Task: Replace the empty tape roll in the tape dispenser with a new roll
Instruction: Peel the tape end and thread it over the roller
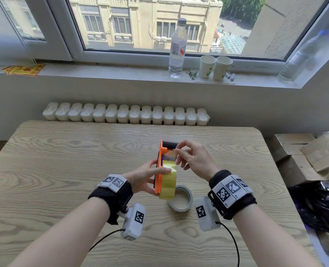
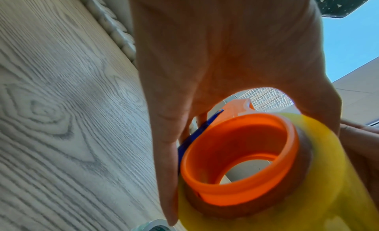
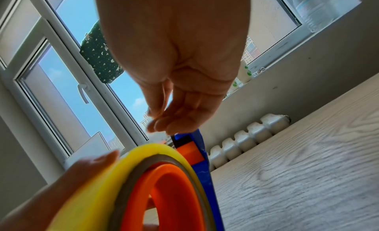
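Observation:
An orange and blue tape dispenser (image 1: pixel 160 162) is held upright above the table, with a yellow tape roll (image 1: pixel 168 182) seated on its orange hub (image 2: pixel 238 156). My left hand (image 1: pixel 148 177) grips the dispenser from the left, thumb pressed on the yellow roll (image 3: pixel 92 182). My right hand (image 1: pixel 188 157) pinches the loose tape end (image 1: pixel 174 149) just below the black roller (image 1: pixel 170 145) at the dispenser's top. An empty tape core (image 1: pixel 180 198), a pale ring, lies flat on the table under the dispenser.
The wooden table (image 1: pixel 63 160) ends at a white radiator (image 1: pixel 125 114). On the windowsill stand a water bottle (image 1: pixel 177 49) and two paper cups (image 1: pixel 214 67). Cardboard boxes (image 1: pixel 310 149) and a black bag (image 1: pixel 320 205) sit to the right.

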Motion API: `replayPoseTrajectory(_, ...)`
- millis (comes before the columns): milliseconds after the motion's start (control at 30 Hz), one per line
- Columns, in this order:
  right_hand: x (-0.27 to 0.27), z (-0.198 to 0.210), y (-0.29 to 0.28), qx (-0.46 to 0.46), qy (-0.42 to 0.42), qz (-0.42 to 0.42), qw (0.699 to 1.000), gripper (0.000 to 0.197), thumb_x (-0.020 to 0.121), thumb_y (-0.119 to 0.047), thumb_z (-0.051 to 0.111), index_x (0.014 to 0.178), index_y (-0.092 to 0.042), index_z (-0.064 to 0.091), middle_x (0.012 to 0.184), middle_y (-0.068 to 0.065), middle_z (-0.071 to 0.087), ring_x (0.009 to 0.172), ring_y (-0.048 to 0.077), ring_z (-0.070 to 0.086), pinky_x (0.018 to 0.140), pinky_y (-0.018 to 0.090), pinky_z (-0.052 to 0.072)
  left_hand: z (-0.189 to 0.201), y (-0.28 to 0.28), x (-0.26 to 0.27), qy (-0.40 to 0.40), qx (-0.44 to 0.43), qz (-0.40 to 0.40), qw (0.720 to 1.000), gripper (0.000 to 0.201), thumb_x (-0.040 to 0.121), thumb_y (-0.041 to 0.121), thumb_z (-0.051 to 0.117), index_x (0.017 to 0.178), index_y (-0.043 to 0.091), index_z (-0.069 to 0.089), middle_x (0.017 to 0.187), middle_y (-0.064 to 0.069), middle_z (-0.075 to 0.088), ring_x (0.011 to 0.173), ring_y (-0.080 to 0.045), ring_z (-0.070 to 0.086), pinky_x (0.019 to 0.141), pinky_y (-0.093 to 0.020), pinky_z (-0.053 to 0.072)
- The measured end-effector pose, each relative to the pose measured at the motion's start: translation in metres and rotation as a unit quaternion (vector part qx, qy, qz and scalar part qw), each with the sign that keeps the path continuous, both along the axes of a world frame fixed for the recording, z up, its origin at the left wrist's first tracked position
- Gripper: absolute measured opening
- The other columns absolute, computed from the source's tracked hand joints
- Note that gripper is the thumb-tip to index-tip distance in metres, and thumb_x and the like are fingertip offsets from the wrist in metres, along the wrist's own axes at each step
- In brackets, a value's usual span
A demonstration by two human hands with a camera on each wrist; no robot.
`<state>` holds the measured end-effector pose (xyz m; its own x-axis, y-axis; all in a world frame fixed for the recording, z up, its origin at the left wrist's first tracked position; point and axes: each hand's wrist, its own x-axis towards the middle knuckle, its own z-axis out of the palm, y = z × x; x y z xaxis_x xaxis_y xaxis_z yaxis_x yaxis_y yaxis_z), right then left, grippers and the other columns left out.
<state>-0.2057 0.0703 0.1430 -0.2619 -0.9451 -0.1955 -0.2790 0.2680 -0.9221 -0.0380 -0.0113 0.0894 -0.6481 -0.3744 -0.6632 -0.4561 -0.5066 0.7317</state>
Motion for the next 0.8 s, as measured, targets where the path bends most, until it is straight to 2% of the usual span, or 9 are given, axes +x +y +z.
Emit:
replayPoseTrajectory(100, 0.001, -0.003, 0.000, 0.010, 0.016, 0.006, 1.000, 0.006, 0.093, -0.019, 0.054, 0.094, -0.014, 0.057, 0.072, 0.005, 0.054, 0.060, 0.016, 0.053, 0.053, 0.028, 0.051, 0.002, 0.000, 0.000, 0.003, -0.002, 0.018, 1.000, 0.095, 0.051, 0.045, 0.082, 0.135, 0.025, 0.040, 0.128, -0.012, 0.055, 0.112, -0.034, 0.058, 0.074, -0.047, 0.058)
replayPoseTrajectory(233, 0.007, -0.008, 0.001, 0.058, 0.006, 0.029, 0.998, 0.030, 0.091, -0.028, 0.057, 0.118, -0.016, 0.052, 0.090, 0.004, 0.055, 0.072, 0.014, 0.056, 0.062, 0.029, 0.055, 0.002, -0.002, -0.001, 0.005, -0.019, 0.068, 0.998, 0.100, 0.049, 0.046, 0.084, 0.136, 0.024, 0.039, 0.126, -0.014, 0.057, 0.112, -0.034, 0.059, 0.078, -0.050, 0.058)
replayPoseTrajectory(367, 0.010, -0.010, 0.003, 0.086, -0.040, 0.031, 0.995, 0.047, 0.086, -0.036, 0.060, 0.126, -0.015, 0.046, 0.101, 0.001, 0.058, 0.085, 0.013, 0.061, 0.067, 0.026, 0.053, 0.003, -0.007, 0.000, 0.008, -0.023, 0.115, 0.993, 0.089, 0.059, 0.039, 0.080, 0.136, 0.022, 0.038, 0.125, -0.014, 0.057, 0.111, -0.034, 0.058, 0.081, -0.053, 0.057)
replayPoseTrajectory(467, 0.010, -0.014, 0.000, 0.087, -0.035, 0.017, 0.995, 0.043, 0.088, -0.037, 0.058, 0.119, -0.007, 0.053, 0.096, 0.004, 0.062, 0.083, 0.014, 0.063, 0.069, 0.028, 0.054, 0.004, -0.010, 0.002, 0.016, -0.024, 0.119, 0.993, 0.090, 0.062, 0.034, 0.084, 0.137, 0.022, 0.037, 0.123, -0.013, 0.058, 0.110, -0.032, 0.059, 0.081, -0.053, 0.056)
replayPoseTrajectory(567, 0.011, -0.017, -0.005, 0.106, -0.106, -0.015, 0.989, 0.045, 0.093, -0.041, 0.048, 0.105, 0.000, 0.062, 0.089, 0.012, 0.064, 0.074, 0.018, 0.063, 0.065, 0.028, 0.054, 0.003, -0.011, 0.001, 0.023, -0.030, 0.111, 0.993, 0.097, 0.059, 0.029, 0.087, 0.140, 0.024, 0.033, 0.127, -0.012, 0.056, 0.111, -0.031, 0.059, 0.077, -0.050, 0.057)
replayPoseTrajectory(633, 0.012, -0.016, -0.007, 0.117, -0.140, -0.049, 0.982, 0.042, 0.093, -0.043, 0.048, 0.089, -0.005, 0.063, 0.080, 0.011, 0.064, 0.068, 0.020, 0.063, 0.063, 0.028, 0.053, 0.003, -0.011, 0.001, 0.029, -0.033, 0.105, 0.994, 0.098, 0.058, 0.025, 0.086, 0.140, 0.027, 0.032, 0.128, -0.013, 0.055, 0.112, -0.030, 0.059, 0.076, -0.049, 0.057)
replayPoseTrajectory(700, 0.013, -0.016, -0.008, 0.126, -0.156, -0.073, 0.977, 0.038, 0.090, -0.044, 0.053, 0.080, -0.008, 0.062, 0.070, 0.007, 0.064, 0.062, 0.018, 0.062, 0.062, 0.029, 0.054, 0.002, -0.010, 0.002, 0.035, -0.038, 0.090, 0.995, 0.099, 0.057, 0.023, 0.086, 0.139, 0.031, 0.030, 0.127, -0.013, 0.054, 0.113, -0.030, 0.059, 0.078, -0.048, 0.056)
replayPoseTrajectory(800, 0.014, -0.016, -0.007, 0.134, -0.169, -0.066, 0.974, 0.037, 0.087, -0.040, 0.061, 0.090, -0.004, 0.068, 0.071, 0.009, 0.069, 0.061, 0.018, 0.068, 0.059, 0.027, 0.057, 0.002, -0.008, 0.001, 0.041, -0.036, 0.074, 0.996, 0.089, 0.070, 0.012, 0.081, 0.138, 0.032, 0.027, 0.118, -0.014, 0.060, 0.108, -0.028, 0.061, 0.080, -0.046, 0.055)
